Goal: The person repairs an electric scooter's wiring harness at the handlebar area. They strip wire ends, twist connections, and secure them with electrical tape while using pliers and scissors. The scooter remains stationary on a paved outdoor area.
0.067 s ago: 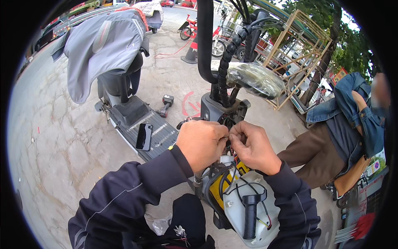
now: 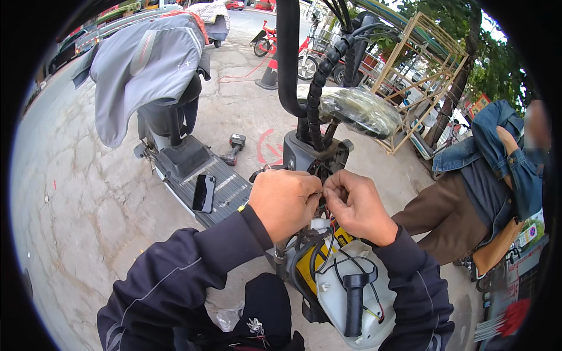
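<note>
My left hand (image 2: 285, 200) and my right hand (image 2: 359, 206) are both closed in a pinch, fingertips nearly touching, in front of the scooter's grey steering column (image 2: 301, 153). What they pinch is hidden by the fingers; thin wires show just around them. Below the hands lie a yellow-and-black box (image 2: 307, 266) with black cables looped over it and a white plastic panel (image 2: 374, 313). A black handlebar grip (image 2: 353, 307) with thin wires rests on that panel. Above rises a black handlebar tube (image 2: 288, 64), beside a cable bundle in spiral wrap (image 2: 319, 88).
At left stands another scooter draped with a grey cover (image 2: 146, 76); a phone (image 2: 204, 193) lies on its footboard. A cordless power tool (image 2: 235, 149) is on the pavement. A person in a denim jacket (image 2: 497, 158) is close on the right. Behind stand a wooden frame (image 2: 404, 76) and a cone (image 2: 268, 76).
</note>
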Action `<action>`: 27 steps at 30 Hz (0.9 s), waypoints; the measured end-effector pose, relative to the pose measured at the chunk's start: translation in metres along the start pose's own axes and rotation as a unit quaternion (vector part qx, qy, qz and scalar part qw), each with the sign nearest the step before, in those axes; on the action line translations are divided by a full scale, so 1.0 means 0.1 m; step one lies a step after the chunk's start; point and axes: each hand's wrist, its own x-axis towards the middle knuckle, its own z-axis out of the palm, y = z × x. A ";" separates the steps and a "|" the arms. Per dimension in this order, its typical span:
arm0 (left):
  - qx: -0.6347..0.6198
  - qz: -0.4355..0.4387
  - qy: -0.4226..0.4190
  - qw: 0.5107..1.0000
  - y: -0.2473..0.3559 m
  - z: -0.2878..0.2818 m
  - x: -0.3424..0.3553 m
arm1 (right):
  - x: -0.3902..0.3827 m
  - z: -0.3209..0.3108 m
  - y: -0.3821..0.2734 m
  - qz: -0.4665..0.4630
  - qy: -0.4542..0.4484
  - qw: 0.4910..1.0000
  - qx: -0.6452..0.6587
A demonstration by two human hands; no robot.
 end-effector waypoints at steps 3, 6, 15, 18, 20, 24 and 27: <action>-0.001 0.027 0.016 1.000 -0.05 0.03 -0.01 | 0.00 0.01 0.00 -0.017 -0.009 1.000 0.003; 0.048 0.087 0.043 0.994 -0.10 0.04 -0.03 | -0.01 0.02 -0.02 -0.020 -0.008 1.000 -0.017; 0.069 0.128 0.137 0.980 -0.12 0.20 -0.13 | -0.03 0.01 -0.04 0.062 0.000 0.998 0.003; 0.052 0.094 0.162 0.981 -0.13 0.27 -0.13 | -0.03 0.00 -0.07 0.055 0.010 0.998 -0.005; 0.024 0.076 0.162 0.984 -0.13 0.28 -0.14 | -0.04 -0.01 -0.10 0.054 0.014 0.998 -0.010; -0.020 0.034 0.145 0.989 -0.17 0.30 -0.19 | -0.05 0.00 -0.17 0.051 0.012 0.998 -0.039; -0.040 0.038 0.164 0.985 -0.23 0.34 -0.17 | -0.04 0.02 -0.20 0.059 0.007 0.997 -0.041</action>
